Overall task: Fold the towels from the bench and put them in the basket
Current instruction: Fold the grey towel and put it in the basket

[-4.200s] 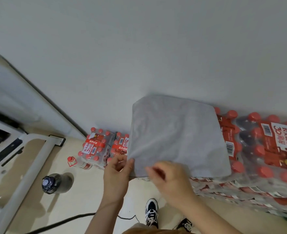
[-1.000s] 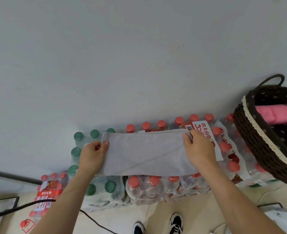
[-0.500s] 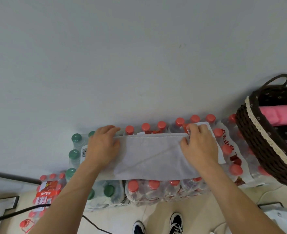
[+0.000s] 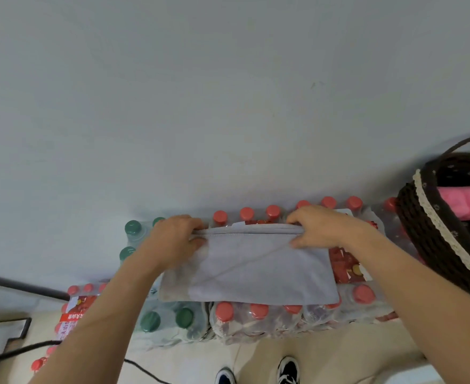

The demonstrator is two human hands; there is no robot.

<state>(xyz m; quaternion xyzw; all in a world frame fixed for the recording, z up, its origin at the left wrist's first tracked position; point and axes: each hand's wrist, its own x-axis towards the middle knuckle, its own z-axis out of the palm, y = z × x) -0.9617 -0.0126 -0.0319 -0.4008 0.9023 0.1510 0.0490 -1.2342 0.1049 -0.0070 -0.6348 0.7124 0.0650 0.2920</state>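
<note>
Two hands (image 4: 173,239) (image 4: 319,231) on grey towel (image 4: 250,270)

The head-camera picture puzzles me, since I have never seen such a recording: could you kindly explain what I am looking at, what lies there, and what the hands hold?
There is no machine here. A person wears a wide-angle camera on the head, looking forward and down, so you see their own two bare arms reaching out and their shoes at the bottom edge.

The surface is a stack of shrink-wrapped bottle packs standing against a pale wall, most with red caps and some with green. On top lies a grey towel, already folded into a strip.

The left hand and the right hand each pinch the towel's far edge at one end, as if about to fold it again.

At the right stands a dark woven basket with a pale trim. A pink towel already lies inside it.
</note>
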